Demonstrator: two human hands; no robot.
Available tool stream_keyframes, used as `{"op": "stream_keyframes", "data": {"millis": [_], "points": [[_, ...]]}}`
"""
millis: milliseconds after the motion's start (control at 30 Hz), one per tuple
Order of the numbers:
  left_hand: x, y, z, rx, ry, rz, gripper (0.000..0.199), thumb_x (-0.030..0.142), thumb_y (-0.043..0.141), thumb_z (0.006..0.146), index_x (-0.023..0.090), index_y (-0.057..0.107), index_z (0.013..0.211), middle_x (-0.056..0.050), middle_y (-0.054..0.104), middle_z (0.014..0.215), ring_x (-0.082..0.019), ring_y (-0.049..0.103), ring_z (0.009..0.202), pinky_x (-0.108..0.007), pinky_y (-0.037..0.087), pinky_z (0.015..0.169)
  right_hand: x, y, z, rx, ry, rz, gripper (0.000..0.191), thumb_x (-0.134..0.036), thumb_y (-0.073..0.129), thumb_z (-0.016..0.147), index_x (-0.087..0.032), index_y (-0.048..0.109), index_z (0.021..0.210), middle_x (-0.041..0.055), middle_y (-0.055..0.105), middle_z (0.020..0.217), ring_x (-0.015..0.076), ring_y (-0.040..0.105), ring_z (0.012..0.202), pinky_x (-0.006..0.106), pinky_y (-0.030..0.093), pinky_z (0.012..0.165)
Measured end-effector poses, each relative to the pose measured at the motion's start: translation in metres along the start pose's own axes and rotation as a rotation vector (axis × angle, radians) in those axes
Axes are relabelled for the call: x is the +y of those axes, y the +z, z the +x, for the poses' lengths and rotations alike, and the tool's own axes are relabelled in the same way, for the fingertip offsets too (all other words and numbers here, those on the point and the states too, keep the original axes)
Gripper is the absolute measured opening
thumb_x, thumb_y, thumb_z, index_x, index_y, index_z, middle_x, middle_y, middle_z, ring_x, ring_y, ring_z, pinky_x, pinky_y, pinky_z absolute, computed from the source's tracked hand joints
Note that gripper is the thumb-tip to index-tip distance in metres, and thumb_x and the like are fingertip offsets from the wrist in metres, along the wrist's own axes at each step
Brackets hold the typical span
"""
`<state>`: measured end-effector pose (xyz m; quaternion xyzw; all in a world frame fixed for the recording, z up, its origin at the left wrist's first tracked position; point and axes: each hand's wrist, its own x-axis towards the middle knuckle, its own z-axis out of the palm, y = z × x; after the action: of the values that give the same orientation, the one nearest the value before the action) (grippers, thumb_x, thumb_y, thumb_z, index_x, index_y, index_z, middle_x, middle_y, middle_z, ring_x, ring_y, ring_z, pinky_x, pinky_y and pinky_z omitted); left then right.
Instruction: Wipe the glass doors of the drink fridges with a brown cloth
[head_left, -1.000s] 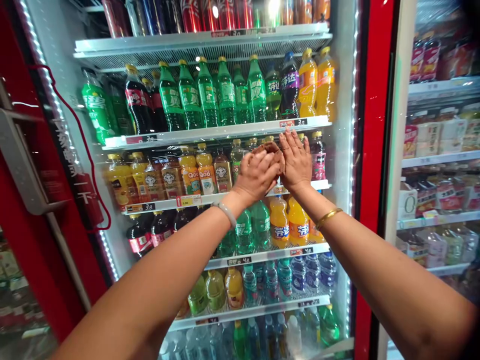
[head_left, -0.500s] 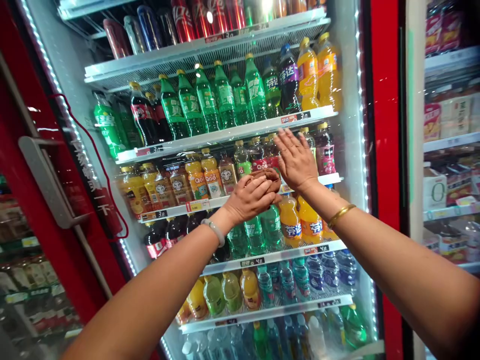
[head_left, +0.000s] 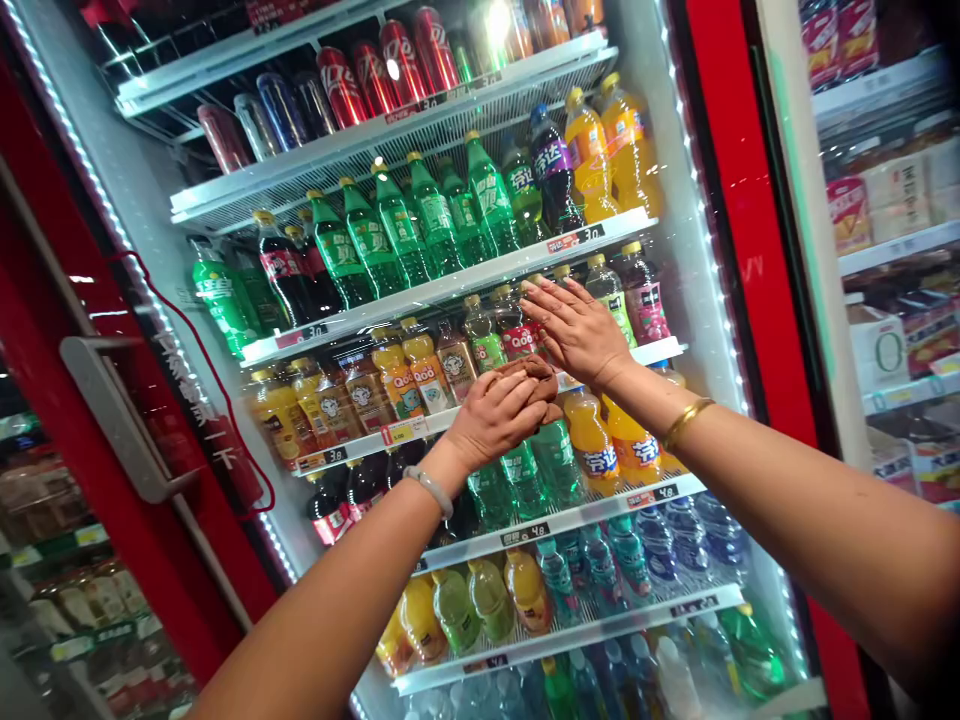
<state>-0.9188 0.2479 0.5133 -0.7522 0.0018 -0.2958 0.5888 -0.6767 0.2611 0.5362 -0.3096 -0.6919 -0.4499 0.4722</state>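
Note:
My left hand (head_left: 504, 412), with a pale bangle at the wrist, is curled over a folded brown cloth (head_left: 541, 385). The cloth's lower part is hidden under my fingers. Beside it to the upper right, my right hand (head_left: 581, 330) is held flat with fingers stretched out and nothing in it. A gold bangle (head_left: 686, 422) circles that wrist. Both hands are up in front of a lit drinks cooler, at the height of the shelf with small Qoo juice bottles (head_left: 427, 375). Whether my right palm touches the glass, I cannot tell.
Green soda bottles (head_left: 431, 215) and orange soda bottles (head_left: 586, 160) stand on the shelf above, with red cans (head_left: 401, 60) higher up. A grey door handle (head_left: 124, 420) is at the left on a red frame (head_left: 712, 130). More stocked shelves (head_left: 900, 255) are at the right.
The view has tilted, so the cooler leans more. My right hand has come slightly left and lower, its fingers pointing more to the left. My left hand stays on the cloth.

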Motion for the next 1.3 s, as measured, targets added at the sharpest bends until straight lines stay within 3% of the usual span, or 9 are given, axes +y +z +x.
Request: {"op": "stream_keyframes", "data": {"millis": [167, 267, 533, 700, 833, 933, 1100, 1200, 1300], "points": [[-0.047, -0.014, 0.014, -0.052, -0.438, 0.083, 0.025, 0.032, 0.069, 0.092, 0.029, 0.066, 0.117, -0.01, 0.067, 0.132, -0.03, 0.06, 0.119, -0.05, 0.045, 0.103, 0.0, -0.003, 0.0, -0.018, 0.035, 0.037, 0.053, -0.03, 0.037, 0.105, -0.025, 0.042, 0.157, -0.0024, 0.033, 0.167, 0.016, 0.026, 0.158, 0.045, 0.019, 0.134], [-0.042, -0.008, 0.022, -0.004, -0.688, 0.132, 0.033, 0.031, 0.072, 0.087, 0.026, 0.065, 0.119, -0.013, 0.062, 0.14, -0.036, 0.057, 0.123, -0.058, 0.042, 0.105, -0.002, -0.007, 0.001, -0.078, 0.076, 0.054, 0.052, -0.032, 0.036, 0.104, -0.027, 0.042, 0.156, -0.0052, 0.03, 0.168, 0.0143, 0.023, 0.159, 0.044, 0.016, 0.134], [0.015, 0.007, -0.013, 0.014, -0.373, 0.068, 0.024, 0.034, 0.066, 0.093, 0.028, 0.069, 0.116, -0.012, 0.071, 0.128, -0.031, 0.062, 0.123, -0.054, 0.041, 0.108, -0.055, 0.015, 0.012, 0.077, 0.435, 0.111, 0.056, -0.029, 0.035, 0.102, -0.024, 0.04, 0.158, 0.0031, 0.037, 0.166, 0.0223, 0.026, 0.158, 0.06, 0.014, 0.131], [-0.042, -0.023, -0.013, -0.223, -0.1, -0.066, 0.015, 0.037, 0.064, 0.096, 0.033, 0.07, 0.109, -0.004, 0.073, 0.123, -0.025, 0.065, 0.116, -0.046, 0.046, 0.101, -0.073, 0.031, 0.012, 0.11, 0.473, 0.09, 0.061, -0.03, 0.035, 0.102, -0.022, 0.029, 0.163, 0.0069, 0.03, 0.169, 0.0246, 0.021, 0.16, 0.062, 0.011, 0.131], [-0.088, -0.034, 0.013, -0.085, -0.565, 0.08, 0.02, 0.033, 0.067, 0.091, 0.028, 0.068, 0.111, -0.012, 0.066, 0.129, -0.032, 0.059, 0.115, -0.053, 0.045, 0.098, -0.073, 0.032, 0.008, 0.112, 0.444, 0.053, 0.063, -0.032, 0.037, 0.102, -0.021, 0.025, 0.164, 0.0087, 0.028, 0.17, 0.0254, 0.018, 0.161, 0.063, 0.011, 0.131], [-0.073, -0.025, 0.016, 0.003, -0.705, 0.163, 0.029, 0.032, 0.072, 0.086, 0.025, 0.066, 0.114, -0.015, 0.063, 0.135, -0.036, 0.056, 0.119, -0.058, 0.043, 0.102, -0.072, 0.031, 0.007, 0.107, 0.435, 0.035, 0.062, -0.033, 0.037, 0.103, -0.021, 0.026, 0.163, 0.0094, 0.028, 0.17, 0.0252, 0.019, 0.16, 0.062, 0.012, 0.131], [-0.024, -0.02, -0.026, -0.061, -0.244, 0.05, 0.014, 0.034, 0.067, 0.092, 0.03, 0.069, 0.107, -0.007, 0.073, 0.121, -0.027, 0.064, 0.119, -0.05, 0.043, 0.105, -0.073, 0.029, 0.005, 0.1, 0.417, 0.055, 0.063, -0.033, 0.038, 0.102, -0.023, 0.026, 0.163, 0.0099, 0.029, 0.169, 0.0265, 0.021, 0.16, 0.064, 0.011, 0.13], [-0.043, -0.035, -0.037, -0.16, -0.003, -0.103, 0.013, 0.034, 0.066, 0.094, 0.035, 0.069, 0.107, -0.002, 0.074, 0.12, -0.022, 0.066, 0.116, -0.043, 0.046, 0.102, -0.073, 0.029, 0.005, 0.094, 0.418, 0.059, 0.062, -0.034, 0.038, 0.103, -0.021, 0.029, 0.163, 0.0109, 0.029, 0.169, 0.0271, 0.021, 0.16, 0.064, 0.011, 0.13], [-0.076, -0.046, -0.024, -0.225, -0.183, -0.076, 0.016, 0.037, 0.065, 0.095, 0.034, 0.069, 0.11, -0.005, 0.072, 0.124, -0.024, 0.065, 0.112, -0.044, 0.048, 0.098, -0.074, 0.029, 0.005, 0.096, 0.42, 0.059, 0.063, -0.034, 0.039, 0.102, -0.02, 0.029, 0.163, 0.011, 0.027, 0.17, 0.0274, 0.02, 0.16, 0.064, 0.012, 0.13]]}}
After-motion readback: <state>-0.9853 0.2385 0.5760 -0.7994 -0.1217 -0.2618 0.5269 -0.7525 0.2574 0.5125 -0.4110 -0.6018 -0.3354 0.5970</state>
